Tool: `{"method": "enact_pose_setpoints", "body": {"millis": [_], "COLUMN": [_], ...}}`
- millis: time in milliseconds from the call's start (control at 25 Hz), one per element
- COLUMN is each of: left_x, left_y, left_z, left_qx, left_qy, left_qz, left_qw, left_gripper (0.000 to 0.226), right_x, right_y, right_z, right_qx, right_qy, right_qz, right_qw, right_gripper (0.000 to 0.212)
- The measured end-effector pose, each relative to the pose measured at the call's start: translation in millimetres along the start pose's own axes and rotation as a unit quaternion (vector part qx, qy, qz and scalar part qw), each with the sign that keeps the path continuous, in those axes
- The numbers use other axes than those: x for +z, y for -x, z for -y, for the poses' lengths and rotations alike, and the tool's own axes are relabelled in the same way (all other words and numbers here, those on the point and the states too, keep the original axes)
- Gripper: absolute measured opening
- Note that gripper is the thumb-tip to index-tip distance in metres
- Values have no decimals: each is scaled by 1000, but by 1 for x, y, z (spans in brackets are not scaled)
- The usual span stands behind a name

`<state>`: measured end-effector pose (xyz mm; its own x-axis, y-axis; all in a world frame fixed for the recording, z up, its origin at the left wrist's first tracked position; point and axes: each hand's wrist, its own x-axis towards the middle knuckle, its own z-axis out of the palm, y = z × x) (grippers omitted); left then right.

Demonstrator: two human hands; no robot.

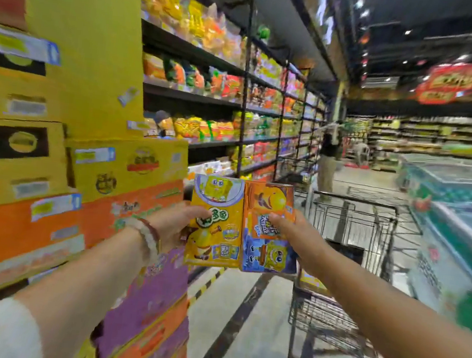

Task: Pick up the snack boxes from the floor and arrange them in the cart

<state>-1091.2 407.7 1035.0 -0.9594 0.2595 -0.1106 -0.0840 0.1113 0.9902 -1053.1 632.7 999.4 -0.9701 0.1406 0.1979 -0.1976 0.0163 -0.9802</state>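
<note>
I hold two cartoon snack boxes upright, side by side, at chest height. My left hand [179,225] grips the yellow box [216,220] by its left edge, thumb on the front. My right hand [292,237] grips the orange-and-blue box [269,208] by its right edge, thumb across its front. The two boxes touch along their inner edges. The wire shopping cart [353,217] stands just behind and to the right of the boxes, with a yellow box [312,284] lying in its basket.
Stacked yellow, orange and purple cartons [82,191] rise close on my left. Snack shelves [236,106] run down the aisle behind them. A chest freezer [457,219] lines the right side. A person [328,159] stands farther down the aisle beside another cart.
</note>
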Motion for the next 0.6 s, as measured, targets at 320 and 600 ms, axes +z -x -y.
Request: {"method": "enact_pose_setpoints", "body": {"millis": [320, 600], "left_x": [156, 305], "left_y": [-171, -281], "left_z": [-7, 14], "left_qx": [-7, -36], "left_qy": [-39, -68], "left_qz": [197, 250], "left_qw": [980, 965], "left_gripper": [17, 9], "right_x": [-165, -311], "right_y": [-57, -117], "right_z": [-46, -97], "right_qx": [31, 62], "right_qy": [18, 36], "right_qz": [-162, -230], "right_qw": [986, 971], "right_gripper": [34, 34]}}
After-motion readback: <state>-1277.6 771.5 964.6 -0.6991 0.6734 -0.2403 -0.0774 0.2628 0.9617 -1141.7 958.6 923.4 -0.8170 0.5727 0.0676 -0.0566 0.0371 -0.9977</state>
